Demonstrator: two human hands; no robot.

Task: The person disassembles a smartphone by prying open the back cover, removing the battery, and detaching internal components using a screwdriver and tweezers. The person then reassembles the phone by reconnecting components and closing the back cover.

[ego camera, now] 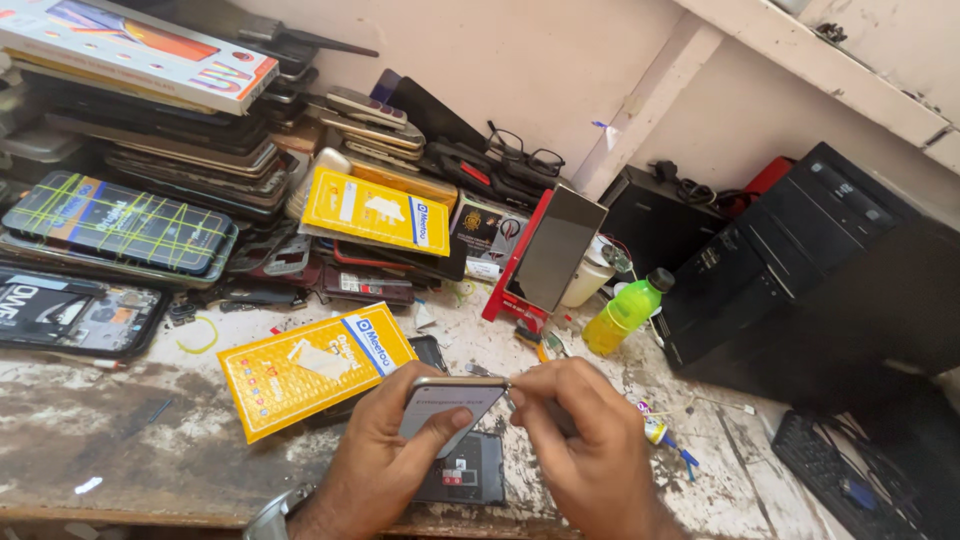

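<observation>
My left hand [385, 455] holds a grey phone [450, 407] by its lower edge, with the thumb lying across its face. My right hand [590, 440] pinches the phone's upper right corner with its fingertips. The phone is tilted above a dark opened phone body [465, 472] that lies flat on the worn workbench [120, 440]. A yellow flat package [310, 365] lies just left of my left hand.
Stacks of phones and screens [160, 170] fill the back left. A second yellow package [375, 210], black glasses [525, 155], a tilted red-edged panel [550, 250], a green bottle [625, 312], black computer cases [800, 270] and a keyboard [850, 480] stand around.
</observation>
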